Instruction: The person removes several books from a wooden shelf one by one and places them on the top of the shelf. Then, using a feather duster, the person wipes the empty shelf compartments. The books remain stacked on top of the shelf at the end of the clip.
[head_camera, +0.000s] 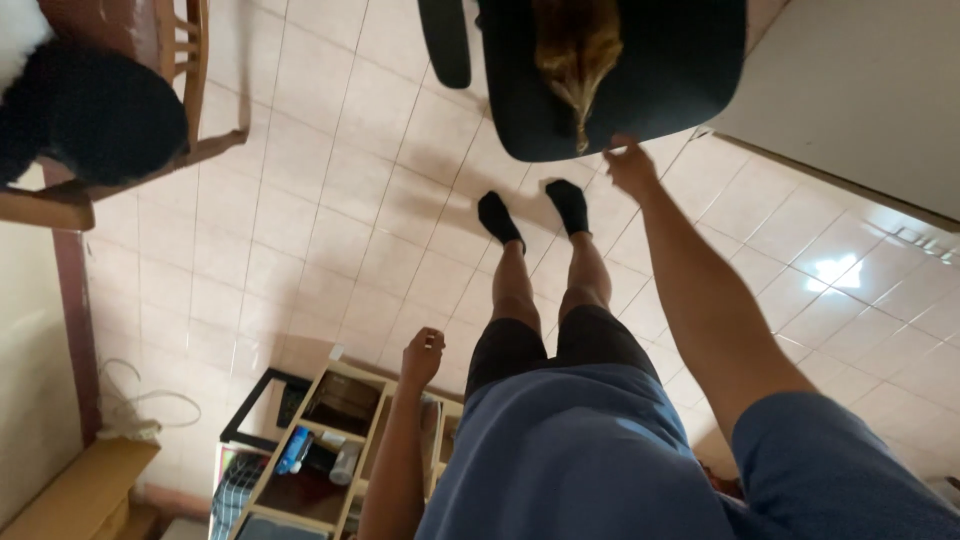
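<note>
I am standing on a tiled floor, looking down past my blue shirt and black shorts to my feet in black socks (535, 212). My right hand (630, 166) reaches forward and touches the edge of a black chair seat (660, 70). A tuft of brown hair or fur (575, 50) hangs over that seat. My left hand (423, 352) hangs loosely curled at my side, holding nothing, just above a low wooden shelf (330, 440).
The wooden shelf holds bottles and small items. A wooden chair (190, 90) with a black cushion (95, 115) stands at the left. A white cord (135, 405) lies on the floor by a cardboard box (80, 485). A white panel (860, 90) is at the upper right.
</note>
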